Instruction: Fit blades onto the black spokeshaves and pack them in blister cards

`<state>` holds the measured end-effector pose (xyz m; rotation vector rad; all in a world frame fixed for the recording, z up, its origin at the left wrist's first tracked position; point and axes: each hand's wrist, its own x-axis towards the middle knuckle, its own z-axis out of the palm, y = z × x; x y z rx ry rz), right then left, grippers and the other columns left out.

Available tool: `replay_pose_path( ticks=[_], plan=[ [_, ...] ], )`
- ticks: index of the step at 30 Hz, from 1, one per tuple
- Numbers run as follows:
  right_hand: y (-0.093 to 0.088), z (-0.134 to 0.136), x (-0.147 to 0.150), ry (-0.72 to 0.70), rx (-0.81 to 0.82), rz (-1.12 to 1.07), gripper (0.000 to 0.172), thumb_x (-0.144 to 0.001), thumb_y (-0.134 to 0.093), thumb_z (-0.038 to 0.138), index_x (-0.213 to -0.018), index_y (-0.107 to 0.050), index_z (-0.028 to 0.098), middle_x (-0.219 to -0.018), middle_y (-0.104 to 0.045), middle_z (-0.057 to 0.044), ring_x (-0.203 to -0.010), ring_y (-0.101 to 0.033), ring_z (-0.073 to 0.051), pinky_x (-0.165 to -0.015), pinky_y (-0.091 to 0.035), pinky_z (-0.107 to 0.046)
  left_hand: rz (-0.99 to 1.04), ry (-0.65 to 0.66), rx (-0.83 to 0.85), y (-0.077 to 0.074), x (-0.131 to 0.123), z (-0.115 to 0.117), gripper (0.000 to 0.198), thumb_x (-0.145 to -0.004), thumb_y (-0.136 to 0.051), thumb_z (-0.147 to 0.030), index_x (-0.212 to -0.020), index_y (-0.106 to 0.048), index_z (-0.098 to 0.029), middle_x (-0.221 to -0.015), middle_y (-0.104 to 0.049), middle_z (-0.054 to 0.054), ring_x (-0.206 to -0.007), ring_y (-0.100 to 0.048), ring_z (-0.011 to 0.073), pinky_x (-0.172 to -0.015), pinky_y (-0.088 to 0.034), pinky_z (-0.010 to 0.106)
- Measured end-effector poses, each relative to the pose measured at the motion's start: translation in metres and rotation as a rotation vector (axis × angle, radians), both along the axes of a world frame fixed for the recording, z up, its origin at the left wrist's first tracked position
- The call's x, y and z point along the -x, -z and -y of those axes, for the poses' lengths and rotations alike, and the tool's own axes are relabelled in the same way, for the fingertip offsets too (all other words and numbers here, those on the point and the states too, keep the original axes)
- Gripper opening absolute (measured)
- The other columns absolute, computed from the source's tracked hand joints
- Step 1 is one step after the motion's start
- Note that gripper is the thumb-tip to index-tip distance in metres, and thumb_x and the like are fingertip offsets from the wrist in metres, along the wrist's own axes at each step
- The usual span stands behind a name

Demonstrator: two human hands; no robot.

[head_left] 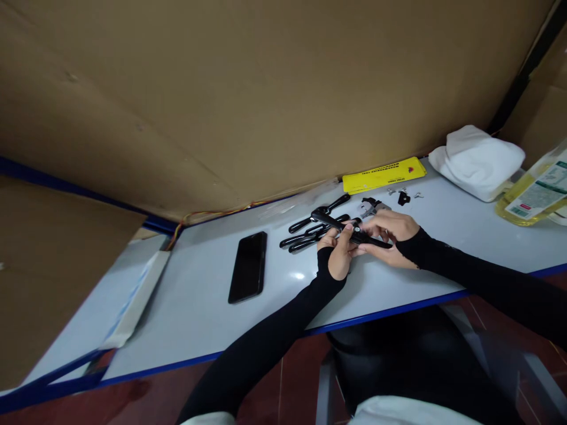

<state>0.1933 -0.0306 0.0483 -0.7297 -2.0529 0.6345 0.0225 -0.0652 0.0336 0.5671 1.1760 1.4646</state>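
Both my hands meet over a black plastic handle piece (370, 239) that lies low over the white table (199, 307). My left hand (339, 254) pinches its left end, fingers closed on it. My right hand (392, 233) grips the same piece from the right, fingers curled round it. Just behind my hands lie several more black handle pieces (310, 227) in a loose pile. Small metal and black parts (403, 196) are scattered further back.
A black phone (248, 267) lies flat to the left. A yellow package (383, 175) rests against the cardboard wall (266, 88). A white cloth (478, 159) and a bottle of yellowish liquid (534, 192) stand at the right. The table's blue front edge (390, 311) runs close by.
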Motion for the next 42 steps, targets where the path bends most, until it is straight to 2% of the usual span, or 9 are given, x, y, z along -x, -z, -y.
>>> replay_pose_path(
  ticks=[4, 12, 16, 20, 24, 27, 34, 38, 42],
  plan=[
    [-0.002, 0.0, 0.0, 0.056, -0.038, -0.032, 0.042, -0.082, -0.083, 0.036, -0.062, -0.049, 0.02, -0.069, -0.05, 0.004, -0.053, -0.038, -0.006, -0.053, -0.035, -0.024, 0.013, 0.015, 0.003, -0.001, -0.001, 0.0, 0.048, -0.07, -0.094, -0.042, -0.101, -0.071, -0.014, -0.079, -0.079, 0.009, -0.076, -0.081, 0.0276, -0.068, -0.069, 0.038],
    [0.016, -0.006, 0.005, 0.011, -0.053, -0.05, 0.055, -0.082, -0.08, 0.032, -0.134, -0.066, 0.021, -0.085, -0.062, 0.002, -0.052, -0.043, -0.007, -0.053, -0.04, -0.025, 0.057, 0.031, 0.01, -0.001, 0.004, 0.0, 0.05, -0.065, -0.096, -0.041, -0.101, -0.075, -0.014, -0.076, -0.079, 0.007, -0.073, -0.08, 0.0267, -0.065, -0.068, 0.036],
    [0.018, -0.004, 0.006, 0.018, -0.105, -0.076, 0.016, -0.085, -0.078, 0.033, -0.09, -0.073, 0.019, -0.076, -0.058, 0.002, -0.053, -0.042, -0.008, -0.052, -0.036, -0.025, 0.1, 0.043, 0.008, 0.001, 0.005, -0.001, 0.05, -0.067, -0.095, -0.039, -0.104, -0.075, -0.013, -0.082, -0.08, 0.01, -0.079, -0.081, 0.0288, -0.066, -0.068, 0.035],
    [0.01, 0.001, 0.005, 0.001, -0.148, -0.105, 0.052, -0.089, -0.075, 0.038, -0.053, -0.041, 0.02, -0.06, -0.04, 0.005, -0.051, -0.034, -0.007, -0.051, -0.031, -0.025, 0.139, 0.046, 0.009, 0.0, 0.004, -0.001, 0.044, -0.072, -0.091, -0.036, -0.105, -0.072, -0.013, -0.094, -0.082, 0.015, -0.092, -0.081, 0.0351, -0.072, -0.069, 0.041],
    [0.007, 0.001, 0.003, 0.038, -0.093, -0.052, 0.014, -0.087, -0.076, 0.032, -0.091, -0.071, 0.02, -0.076, -0.053, 0.003, -0.056, -0.042, -0.008, -0.054, -0.037, -0.024, 0.131, 0.045, 0.026, -0.001, 0.004, -0.001, 0.042, -0.075, -0.089, -0.035, -0.107, -0.072, -0.013, -0.09, -0.082, 0.014, -0.093, -0.081, 0.0356, -0.074, -0.069, 0.042],
    [0.01, -0.002, 0.002, 0.021, -0.098, -0.037, 0.048, -0.086, -0.076, 0.03, -0.132, -0.067, 0.02, -0.086, -0.059, 0.001, -0.059, -0.046, -0.01, -0.056, -0.041, -0.025, 0.125, 0.044, 0.024, 0.0, 0.004, -0.001, 0.043, -0.074, -0.09, -0.036, -0.106, -0.072, -0.013, -0.087, -0.082, 0.013, -0.089, -0.082, 0.0349, -0.071, -0.069, 0.04],
    [0.001, 0.002, 0.0, 0.007, -0.103, -0.008, 0.051, -0.086, -0.08, 0.031, -0.058, -0.038, 0.021, -0.061, -0.042, 0.006, -0.055, -0.037, -0.009, -0.058, -0.035, -0.027, 0.131, 0.052, 0.013, 0.001, 0.004, -0.001, 0.044, -0.075, -0.089, -0.037, -0.107, -0.071, -0.014, -0.094, -0.082, 0.015, -0.094, -0.081, 0.0353, -0.073, -0.069, 0.04],
    [0.004, 0.001, 0.003, 0.062, -0.049, -0.032, 0.019, -0.084, -0.079, 0.031, -0.084, -0.064, 0.02, -0.073, -0.052, 0.004, -0.058, -0.044, -0.009, -0.057, -0.038, -0.025, 0.125, 0.048, 0.014, 0.0, 0.004, 0.0, 0.044, -0.075, -0.09, -0.038, -0.107, -0.071, -0.014, -0.091, -0.082, 0.013, -0.091, -0.082, 0.0339, -0.073, -0.069, 0.039],
    [0.012, -0.003, 0.003, -0.006, -0.076, 0.003, 0.059, -0.085, -0.076, 0.031, -0.141, -0.061, 0.021, -0.088, -0.061, 0.0, -0.069, -0.053, -0.014, -0.064, -0.048, -0.027, 0.101, 0.051, 0.02, 0.0, 0.003, 0.0, 0.045, -0.073, -0.091, -0.038, -0.106, -0.072, -0.014, -0.088, -0.082, 0.012, -0.084, -0.082, 0.0316, -0.069, -0.068, 0.037]
  ],
)
